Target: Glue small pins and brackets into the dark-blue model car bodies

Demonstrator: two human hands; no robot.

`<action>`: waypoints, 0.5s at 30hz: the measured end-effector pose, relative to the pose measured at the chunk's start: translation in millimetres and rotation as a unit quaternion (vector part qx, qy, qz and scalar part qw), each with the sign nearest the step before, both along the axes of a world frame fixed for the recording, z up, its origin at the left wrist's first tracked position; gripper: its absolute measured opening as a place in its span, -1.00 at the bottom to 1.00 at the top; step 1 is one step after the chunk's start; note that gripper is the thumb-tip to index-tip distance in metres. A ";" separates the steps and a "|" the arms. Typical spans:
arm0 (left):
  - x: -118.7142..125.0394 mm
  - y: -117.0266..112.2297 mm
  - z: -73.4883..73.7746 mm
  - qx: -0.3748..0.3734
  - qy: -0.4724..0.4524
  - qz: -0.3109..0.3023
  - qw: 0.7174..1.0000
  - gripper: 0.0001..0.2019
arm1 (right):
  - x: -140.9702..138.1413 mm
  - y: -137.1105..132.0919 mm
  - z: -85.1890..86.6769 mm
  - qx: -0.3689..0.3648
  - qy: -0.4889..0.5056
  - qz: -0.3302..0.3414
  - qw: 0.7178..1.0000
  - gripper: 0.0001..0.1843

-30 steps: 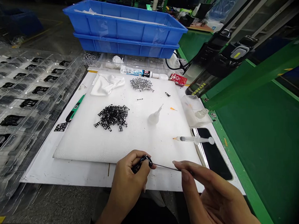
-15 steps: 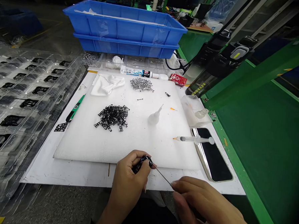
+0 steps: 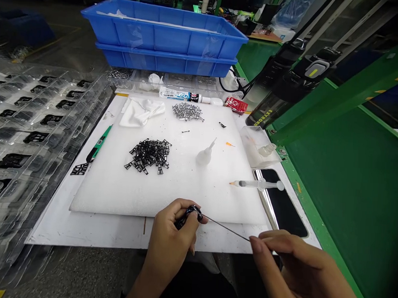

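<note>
Pinch work holds my attention from this remote seat: the person's left hand (image 3: pixel 171 232) has its fingers (image 3: pixel 182 207) curled tight around a small black plastic frame (image 3: pixel 190 214), just past the near edge of the white foam sheet (image 3: pixel 170 192), while the right hand (image 3: pixel 304 272) grips the end of a thin metal rod (image 3: pixel 226 228) in a narrow pinch. The rod's other end meets the frame (from this camera I cannot tell whether it enters the frame or only touches it). Held at one end only, that long rod could flex or slip if the pinch loosens or the angle shifts, and the small frame could spring free under too much pressure. A dropped part could vanish among the pile of black frames (image 3: pixel 148 155) mid-sheet or the silver pins (image 3: pixel 186 112) near the far edge. A wide swing of the right hand is my other worry: the syringe (image 3: pixel 259 184) lies near the right edge of the sheet, just beside the phone (image 3: pixel 283 200), with the squeeze bottle (image 3: pixel 204 156) farther in, so a careless sweep could knock either one.
</note>
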State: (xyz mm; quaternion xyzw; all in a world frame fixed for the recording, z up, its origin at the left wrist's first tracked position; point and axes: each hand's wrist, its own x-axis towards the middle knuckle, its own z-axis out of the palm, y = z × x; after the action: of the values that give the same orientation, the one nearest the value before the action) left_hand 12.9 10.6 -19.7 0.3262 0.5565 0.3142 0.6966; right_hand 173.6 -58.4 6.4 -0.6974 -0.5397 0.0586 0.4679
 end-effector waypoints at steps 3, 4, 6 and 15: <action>-0.5 0.3 1.3 -0.005 -0.003 -0.004 1.000 -0.80 | 1.2 -1.9 -6.2 0.010 0.045 -0.048 0.998 -0.73; -0.6 0.4 1.5 -0.005 -0.006 -0.004 1.000 -0.80 | 3.0 -2.6 -7.3 0.010 0.043 -0.046 0.998 -0.73; -0.6 0.6 2.0 -0.006 -0.011 -0.003 1.000 -0.79 | 8.1 -4.6 -8.9 0.006 0.040 -0.035 0.999 -0.75; -2.2 0.8 2.2 -0.010 -0.013 -0.007 1.000 -0.79 | 18.3 -5.4 -7.7 0.034 0.102 -0.087 0.990 -0.69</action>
State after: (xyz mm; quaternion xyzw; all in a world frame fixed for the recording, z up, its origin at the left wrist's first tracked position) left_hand 10.7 11.4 -17.5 0.3191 0.5482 0.3076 0.7093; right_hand 191.9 -63.8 -1.3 -0.7156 -0.4281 0.0706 0.5474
